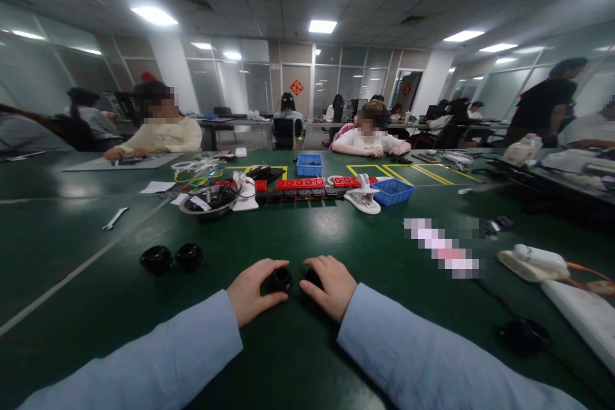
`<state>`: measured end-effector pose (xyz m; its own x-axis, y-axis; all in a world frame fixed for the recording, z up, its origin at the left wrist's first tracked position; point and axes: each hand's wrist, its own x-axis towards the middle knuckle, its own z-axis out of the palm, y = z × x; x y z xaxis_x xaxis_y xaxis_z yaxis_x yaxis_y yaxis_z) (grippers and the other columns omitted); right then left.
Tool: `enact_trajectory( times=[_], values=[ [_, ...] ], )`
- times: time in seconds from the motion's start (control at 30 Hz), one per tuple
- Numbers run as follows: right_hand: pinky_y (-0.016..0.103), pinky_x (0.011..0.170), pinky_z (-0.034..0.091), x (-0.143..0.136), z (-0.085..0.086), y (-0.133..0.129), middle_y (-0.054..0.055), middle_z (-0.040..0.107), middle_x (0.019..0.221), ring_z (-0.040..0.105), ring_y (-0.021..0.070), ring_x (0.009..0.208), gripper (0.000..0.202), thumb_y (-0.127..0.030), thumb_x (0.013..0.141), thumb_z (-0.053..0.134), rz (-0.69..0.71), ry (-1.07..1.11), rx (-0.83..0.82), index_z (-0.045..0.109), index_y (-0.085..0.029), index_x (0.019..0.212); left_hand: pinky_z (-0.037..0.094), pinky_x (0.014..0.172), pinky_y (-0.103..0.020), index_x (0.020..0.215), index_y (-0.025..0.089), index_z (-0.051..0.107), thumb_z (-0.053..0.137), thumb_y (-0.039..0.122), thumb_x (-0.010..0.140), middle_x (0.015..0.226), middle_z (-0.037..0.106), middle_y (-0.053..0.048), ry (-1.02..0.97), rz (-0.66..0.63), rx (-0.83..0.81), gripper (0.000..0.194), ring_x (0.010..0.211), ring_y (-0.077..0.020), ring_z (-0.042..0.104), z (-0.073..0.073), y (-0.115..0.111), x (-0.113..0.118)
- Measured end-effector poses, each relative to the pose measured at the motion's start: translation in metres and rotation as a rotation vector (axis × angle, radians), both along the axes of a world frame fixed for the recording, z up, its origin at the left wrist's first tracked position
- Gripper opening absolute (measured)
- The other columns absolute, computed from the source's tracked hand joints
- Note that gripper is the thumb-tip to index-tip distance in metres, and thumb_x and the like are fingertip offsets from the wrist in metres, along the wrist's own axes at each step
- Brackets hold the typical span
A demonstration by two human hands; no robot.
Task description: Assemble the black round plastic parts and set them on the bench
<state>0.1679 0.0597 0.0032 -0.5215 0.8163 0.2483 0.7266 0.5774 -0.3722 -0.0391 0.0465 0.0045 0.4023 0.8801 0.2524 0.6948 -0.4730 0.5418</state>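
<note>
My left hand (258, 290) curls its thumb and fingers round a small, hollow black ring-shaped part (282, 280) near the middle of the green table (307, 346). Beside it, my right hand (331, 286) bends over another dark part (314, 277), mostly hidden under the fingers and thumb. The two hands are a small gap apart. To the left stand two glossy black round parts, one (156, 259) close beside the other (189, 257), both with open tops.
Beyond my hands lie a metal bowl of cables (210, 202), white clamps (364, 195), red socket strips (300, 184) and blue baskets (393, 191). A wrench (115, 218) is at left. At right are a white power strip (583, 320) and a black coil (525, 336). Several people sit across.
</note>
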Motion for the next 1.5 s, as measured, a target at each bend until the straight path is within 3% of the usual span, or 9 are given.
enact_trajectory(
  times=[0.2, 0.87, 1.13, 1.37, 1.5],
  values=[
    [0.034, 0.079, 0.034, 0.000, 0.001, 0.000, 0.007, 0.054, 0.097, 0.046, 0.0200, 0.089, 0.033, -0.041, 0.083, 0.042, 0.002, -0.012, 0.001, 0.051, -0.016, 0.104, 0.041, 0.082, -0.038, 0.106, 0.023, 0.052, 0.069, 0.025, 0.064, 0.098, 0.059, -0.002, 0.093, 0.013, 0.009, 0.045, 0.093, -0.0226, 0.052, 0.006, -0.008, 0.007],
    [0.032, 0.076, 0.035, 0.000, 0.002, 0.002, 0.006, 0.053, 0.092, 0.045, 0.0181, 0.085, 0.031, -0.040, 0.084, 0.041, 0.018, -0.031, 0.004, 0.055, -0.017, 0.098, 0.042, 0.082, -0.034, 0.104, 0.025, 0.051, 0.067, 0.023, 0.065, 0.103, 0.056, -0.001, 0.074, -0.063, -0.106, 0.042, 0.093, -0.0208, 0.053, 0.009, -0.017, 0.013],
    [0.032, 0.075, 0.035, -0.001, 0.001, 0.002, 0.006, 0.052, 0.092, 0.045, 0.0178, 0.084, 0.027, -0.038, 0.083, 0.045, 0.017, -0.039, 0.011, 0.055, -0.017, 0.098, 0.045, 0.061, -0.029, 0.105, 0.025, 0.049, 0.065, 0.026, 0.067, 0.092, 0.054, 0.000, 0.118, -0.037, -0.185, 0.041, 0.063, -0.0140, 0.053, 0.013, -0.018, 0.015],
    [0.032, 0.075, 0.035, 0.000, 0.001, 0.003, 0.006, 0.053, 0.092, 0.045, 0.0175, 0.084, 0.027, -0.038, 0.083, 0.044, 0.021, -0.048, 0.011, 0.056, -0.017, 0.097, 0.041, 0.080, -0.033, 0.101, 0.023, 0.051, 0.068, 0.024, 0.064, 0.100, 0.055, -0.001, 0.047, -0.065, -0.126, 0.041, 0.094, -0.0202, 0.050, 0.010, -0.015, 0.013],
    [0.032, 0.076, 0.035, 0.000, 0.001, 0.003, 0.006, 0.053, 0.091, 0.046, 0.0177, 0.085, 0.027, -0.038, 0.084, 0.043, 0.023, -0.050, 0.020, 0.056, -0.017, 0.095, 0.043, 0.065, -0.029, 0.098, 0.023, 0.052, 0.068, 0.027, 0.062, 0.089, 0.055, 0.000, 0.092, -0.011, -0.159, 0.039, 0.074, -0.0174, 0.053, 0.012, -0.015, 0.015]
  ],
)
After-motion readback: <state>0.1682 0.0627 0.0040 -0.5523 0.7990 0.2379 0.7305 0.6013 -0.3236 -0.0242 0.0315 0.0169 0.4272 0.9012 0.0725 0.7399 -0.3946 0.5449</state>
